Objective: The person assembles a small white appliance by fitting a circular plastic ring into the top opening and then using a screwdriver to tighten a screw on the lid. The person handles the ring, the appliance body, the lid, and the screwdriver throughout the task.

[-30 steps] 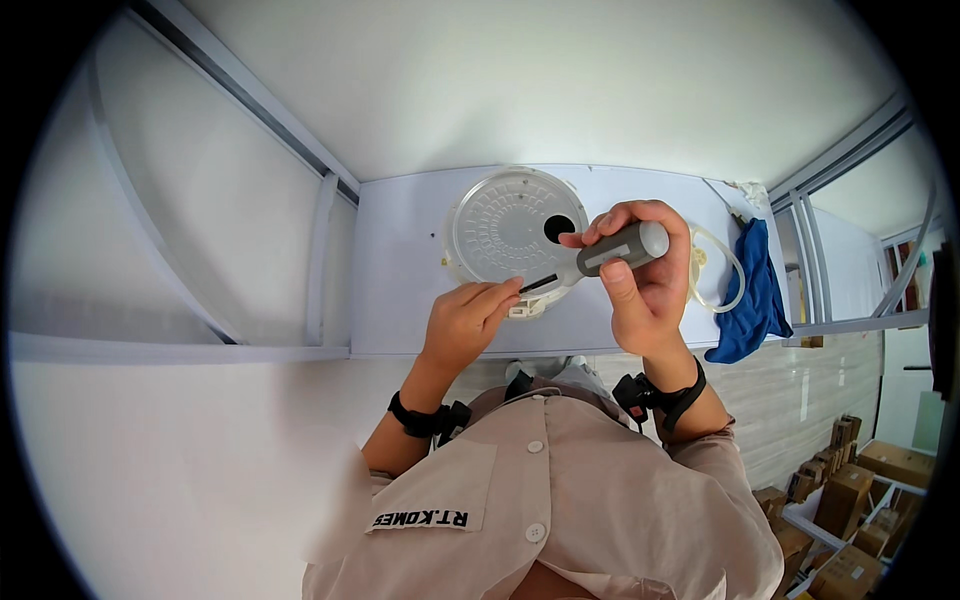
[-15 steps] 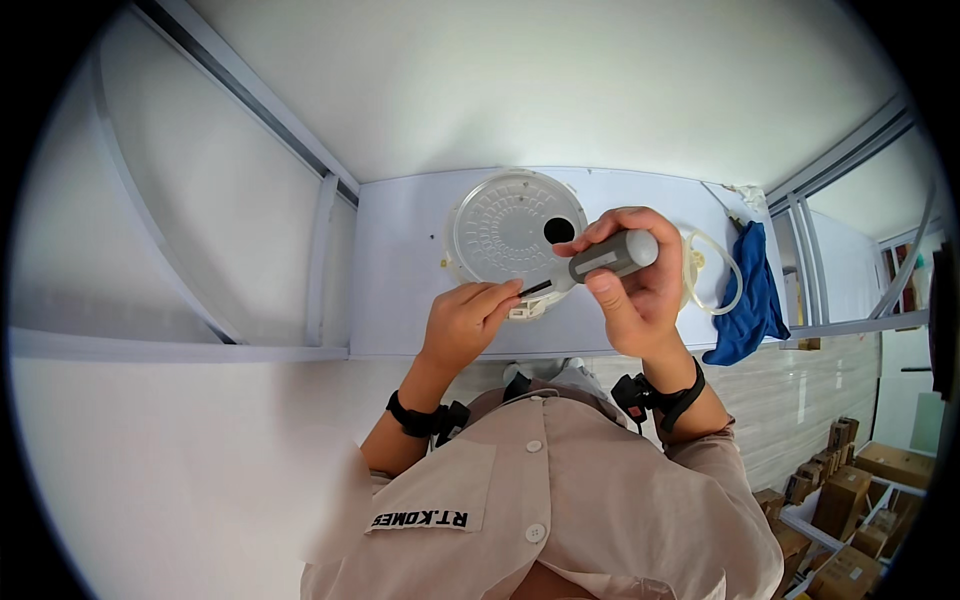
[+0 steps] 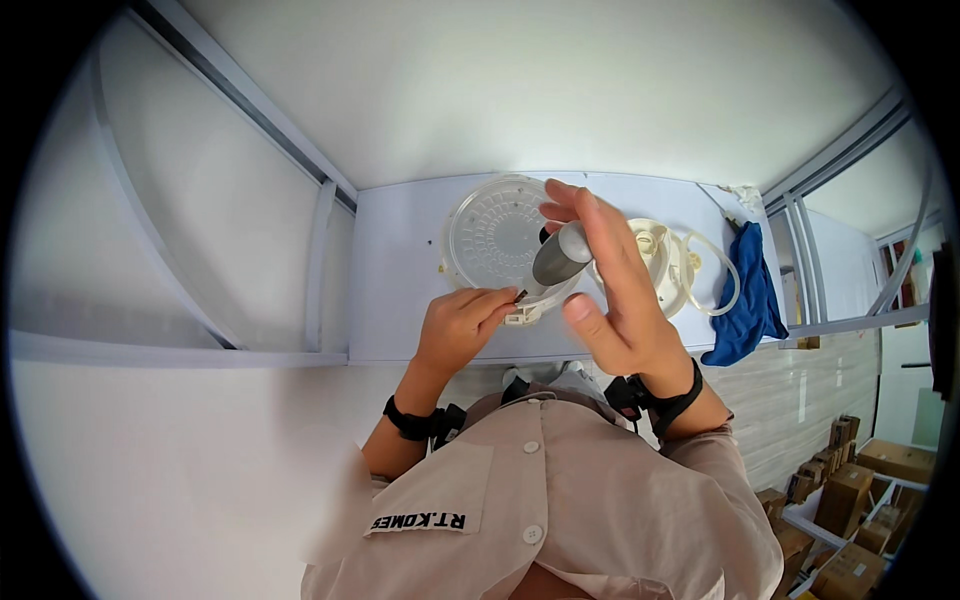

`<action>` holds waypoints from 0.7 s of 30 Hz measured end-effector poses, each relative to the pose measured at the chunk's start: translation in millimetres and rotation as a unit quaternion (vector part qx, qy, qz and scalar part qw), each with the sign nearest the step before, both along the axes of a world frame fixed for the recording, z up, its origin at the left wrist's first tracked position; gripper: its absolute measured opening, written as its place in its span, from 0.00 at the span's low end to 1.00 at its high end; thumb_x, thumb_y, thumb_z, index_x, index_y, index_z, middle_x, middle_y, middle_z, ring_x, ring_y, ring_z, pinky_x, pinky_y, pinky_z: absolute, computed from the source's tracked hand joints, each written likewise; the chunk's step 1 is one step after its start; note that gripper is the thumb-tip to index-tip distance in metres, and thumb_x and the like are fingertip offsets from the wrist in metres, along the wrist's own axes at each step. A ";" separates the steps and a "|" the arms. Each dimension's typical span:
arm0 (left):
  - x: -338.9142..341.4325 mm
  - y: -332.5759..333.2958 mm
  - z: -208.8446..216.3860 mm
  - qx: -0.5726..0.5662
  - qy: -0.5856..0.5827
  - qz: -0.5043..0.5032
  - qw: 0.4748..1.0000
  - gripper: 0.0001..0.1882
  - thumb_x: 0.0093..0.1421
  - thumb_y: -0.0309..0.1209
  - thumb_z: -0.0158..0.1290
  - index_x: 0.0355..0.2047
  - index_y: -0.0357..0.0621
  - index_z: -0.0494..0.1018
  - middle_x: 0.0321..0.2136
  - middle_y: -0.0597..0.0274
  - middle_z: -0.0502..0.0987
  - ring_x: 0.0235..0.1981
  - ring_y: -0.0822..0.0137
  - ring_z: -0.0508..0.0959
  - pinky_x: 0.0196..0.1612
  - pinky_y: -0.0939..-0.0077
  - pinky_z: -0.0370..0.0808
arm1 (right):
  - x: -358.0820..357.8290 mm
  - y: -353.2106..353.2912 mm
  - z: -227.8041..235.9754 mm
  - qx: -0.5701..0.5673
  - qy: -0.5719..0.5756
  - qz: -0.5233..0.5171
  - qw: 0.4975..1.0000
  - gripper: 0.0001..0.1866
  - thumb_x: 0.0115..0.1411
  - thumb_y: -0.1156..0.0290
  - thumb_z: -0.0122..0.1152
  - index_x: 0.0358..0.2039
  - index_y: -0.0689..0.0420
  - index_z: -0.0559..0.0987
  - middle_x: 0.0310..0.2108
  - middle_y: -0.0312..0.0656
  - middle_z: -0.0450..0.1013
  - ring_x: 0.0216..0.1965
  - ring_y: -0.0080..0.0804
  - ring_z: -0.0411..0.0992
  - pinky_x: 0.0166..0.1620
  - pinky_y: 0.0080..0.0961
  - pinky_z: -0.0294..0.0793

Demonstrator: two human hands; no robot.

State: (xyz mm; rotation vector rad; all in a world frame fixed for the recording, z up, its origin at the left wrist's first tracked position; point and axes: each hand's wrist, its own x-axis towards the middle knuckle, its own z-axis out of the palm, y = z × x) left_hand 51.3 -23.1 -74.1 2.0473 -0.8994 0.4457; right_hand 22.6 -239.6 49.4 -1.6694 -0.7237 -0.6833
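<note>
A screwdriver (image 3: 562, 256) with a grey handle stands tilted over the near edge of a round, whitish disc-shaped part (image 3: 487, 228) with a ringed pattern. My left hand (image 3: 458, 328) is closed, its thumb and fingertips pinching the dark shaft low down, by the rim. Where the tip sits is hidden by those fingertips. My right hand (image 3: 632, 300) is open beside the handle, with fingers stretched out and the thumb apart from it. Whether a finger still touches the handle I cannot tell. A dark round hole in the disc is mostly covered by this hand.
Right of the disc lies a cream plastic part (image 3: 655, 262) beside a pale looped tube (image 3: 738, 285). A blue cloth (image 3: 750, 300) hangs over the right end of the white table (image 3: 395, 270). A white wall and metal frames border the table; cardboard boxes (image 3: 842, 500) stand lower right.
My right hand has opened from its grip on the screwdriver handle, its fingers straightening. The handle has shifted left and stands steeper. My left hand has hardly moved.
</note>
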 end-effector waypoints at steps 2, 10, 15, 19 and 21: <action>-2.2 -0.9 3.5 -0.008 0.014 0.000 1.000 0.09 0.58 0.25 0.70 0.39 0.40 0.85 0.31 0.55 0.86 0.29 0.55 0.86 0.31 0.66 0.82 | -2.0 -7.1 5.1 -0.006 0.040 0.052 0.998 0.29 0.66 0.64 0.72 0.65 0.59 0.78 0.67 0.59 0.68 0.61 0.52 0.75 0.57 0.36 0.79; 0.0 -0.5 1.6 0.003 0.011 0.011 1.000 0.11 0.60 0.31 0.69 0.43 0.44 0.86 0.32 0.59 0.88 0.29 0.59 0.86 0.31 0.69 0.82 | 0.5 -12.1 -15.8 -0.055 -0.015 0.030 0.998 0.27 0.63 0.74 0.74 0.62 0.59 0.81 0.68 0.57 0.68 0.60 0.50 0.76 0.59 0.39 0.79; -0.2 -1.1 2.3 -0.009 0.011 0.010 1.000 0.11 0.60 0.31 0.70 0.42 0.44 0.86 0.32 0.59 0.88 0.29 0.59 0.86 0.31 0.69 0.82 | -1.1 10.7 7.7 0.033 0.019 0.016 0.999 0.25 0.60 0.69 0.78 0.58 0.58 0.85 0.53 0.47 0.71 0.49 0.40 0.76 0.50 0.35 0.80; -1.5 -0.6 2.1 0.005 0.020 0.015 1.000 0.11 0.60 0.31 0.70 0.42 0.44 0.86 0.32 0.59 0.88 0.29 0.59 0.87 0.32 0.69 0.82 | -2.5 -8.2 -5.3 -0.008 0.047 0.065 0.997 0.23 0.65 0.69 0.73 0.60 0.57 0.84 0.57 0.49 0.69 0.54 0.44 0.74 0.55 0.37 0.78; -1.9 -0.3 2.3 0.000 0.016 0.017 1.000 0.11 0.60 0.31 0.70 0.42 0.43 0.86 0.32 0.59 0.88 0.29 0.59 0.87 0.32 0.69 0.82 | -2.6 -11.2 -13.8 -0.044 0.016 0.037 0.998 0.21 0.68 0.70 0.68 0.61 0.57 0.83 0.64 0.54 0.68 0.58 0.50 0.74 0.59 0.39 0.78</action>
